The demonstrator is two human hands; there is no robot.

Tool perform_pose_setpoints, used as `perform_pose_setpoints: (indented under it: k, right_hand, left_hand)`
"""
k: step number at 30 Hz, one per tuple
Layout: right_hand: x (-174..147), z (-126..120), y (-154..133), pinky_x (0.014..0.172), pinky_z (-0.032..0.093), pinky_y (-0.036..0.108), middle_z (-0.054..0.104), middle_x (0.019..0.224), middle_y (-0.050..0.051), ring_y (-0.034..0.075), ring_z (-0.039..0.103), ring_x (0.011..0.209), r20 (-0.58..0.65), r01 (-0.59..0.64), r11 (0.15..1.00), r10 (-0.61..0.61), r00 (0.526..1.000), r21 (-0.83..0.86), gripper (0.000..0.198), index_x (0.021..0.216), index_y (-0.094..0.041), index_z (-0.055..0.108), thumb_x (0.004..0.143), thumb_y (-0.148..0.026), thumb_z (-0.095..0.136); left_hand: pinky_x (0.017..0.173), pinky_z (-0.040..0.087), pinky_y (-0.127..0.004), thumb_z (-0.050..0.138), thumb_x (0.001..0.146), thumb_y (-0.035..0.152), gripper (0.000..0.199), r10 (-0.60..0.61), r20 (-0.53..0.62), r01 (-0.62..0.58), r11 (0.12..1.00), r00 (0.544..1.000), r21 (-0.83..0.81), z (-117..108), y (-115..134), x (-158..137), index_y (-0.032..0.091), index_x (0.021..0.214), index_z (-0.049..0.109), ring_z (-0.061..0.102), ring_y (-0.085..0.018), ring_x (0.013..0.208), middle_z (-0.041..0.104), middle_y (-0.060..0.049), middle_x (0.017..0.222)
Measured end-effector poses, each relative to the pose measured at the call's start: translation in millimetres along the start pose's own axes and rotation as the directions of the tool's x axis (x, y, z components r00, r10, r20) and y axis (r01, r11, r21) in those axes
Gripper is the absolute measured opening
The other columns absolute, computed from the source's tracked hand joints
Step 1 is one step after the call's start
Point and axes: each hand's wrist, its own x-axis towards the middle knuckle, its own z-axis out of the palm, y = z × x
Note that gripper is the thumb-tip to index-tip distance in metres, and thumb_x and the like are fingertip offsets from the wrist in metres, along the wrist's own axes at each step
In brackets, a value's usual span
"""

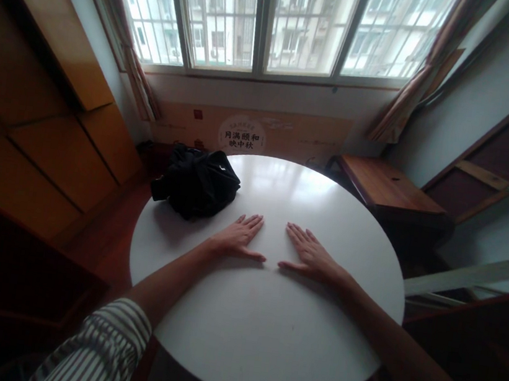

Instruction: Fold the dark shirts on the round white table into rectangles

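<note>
My left hand (239, 239) lies flat on a round white table (263, 341), palm down, with the thumb stretched out to the right. Opposite it, my right hand (309, 254) also rests flat, its thumb pointing left. A small gap of tabletop separates the two thumbs. Neither hand holds anything. Beyond my left hand, at the table's far left, sits a black bag (199, 183), slumped and apart from my fingers; what it contains is hidden.
Behind the table stands a long printed panel (290, 133) under a barred window (305, 22). A wooden bench-like piece (391, 183) is at the far right, near a leaning wooden frame (486, 174). Wooden cabinets (54, 145) line the left side.
</note>
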Motion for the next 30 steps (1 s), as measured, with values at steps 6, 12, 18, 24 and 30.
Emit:
perform_pose_setpoints:
  k: [6,12,18,24,30]
  right_hand:
    - [0.6,-4.1,-2.1,0.122,0.017,0.052,0.019,0.162,0.018,0.033,0.018,0.150,0.024,-0.008,1.000,0.008,1.000,-0.001,0.110,0.159,-0.012,0.015,0.080,-0.083,0.045]
    - [0.6,-5.0,-2.8,0.122,0.017,0.050,0.019,0.162,0.018,0.033,0.018,0.150,0.040,-0.018,1.000,0.019,0.999,-0.024,0.110,0.159,-0.010,0.018,0.081,-0.083,0.043]
    - [0.6,0.8,0.7,0.121,0.016,0.051,0.018,0.162,0.018,0.033,0.017,0.150,0.025,-0.011,0.999,0.011,1.000,-0.030,0.108,0.159,-0.012,0.012,0.082,-0.083,0.041]
    - [1.9,-2.5,-3.5,0.120,0.017,0.052,0.021,0.161,0.020,0.036,0.020,0.149,0.037,-0.020,0.999,0.021,0.999,-0.029,0.108,0.158,-0.010,0.021,0.081,-0.082,0.042]
    - [6.0,-14.8,-16.4,0.071,0.049,0.033,0.069,0.076,0.010,0.021,0.063,0.071,-0.381,-0.017,0.975,0.102,0.919,0.222,0.048,0.074,-0.019,0.068,0.094,-0.056,0.045]
  left_hand:
    - [0.122,0.006,-0.046,0.043,0.077,0.086,0.114,0.003,0.001,-0.003,1.000,1.000,-0.008,-2.6,2.0,-0.7,0.012,0.158,0.013,0.012,-0.031,0.152,0.013,-0.018,0.163]
    - [0.122,0.006,-0.046,0.043,0.078,0.085,0.113,0.001,0.005,-0.001,1.000,1.000,-0.001,-2.0,1.8,0.1,0.011,0.158,0.013,0.011,-0.032,0.152,0.012,-0.018,0.163]
    - [0.122,0.006,-0.046,0.042,0.076,0.087,0.115,0.001,0.007,-0.001,1.000,1.000,-0.006,-3.1,2.8,-0.1,0.010,0.158,0.015,0.011,-0.032,0.152,0.013,-0.019,0.163]
    - [0.120,0.011,-0.048,0.053,0.076,0.081,0.108,0.006,-0.028,-0.007,1.000,1.000,-0.028,-4.1,3.0,-0.5,0.013,0.155,0.024,0.018,-0.034,0.150,0.021,-0.020,0.162]
    - [0.080,0.046,-0.028,0.051,0.089,0.022,0.021,-0.095,-0.430,0.009,0.980,0.898,-0.198,-0.2,2.6,5.0,0.015,0.106,0.061,0.060,-0.017,0.083,0.063,-0.008,0.095]
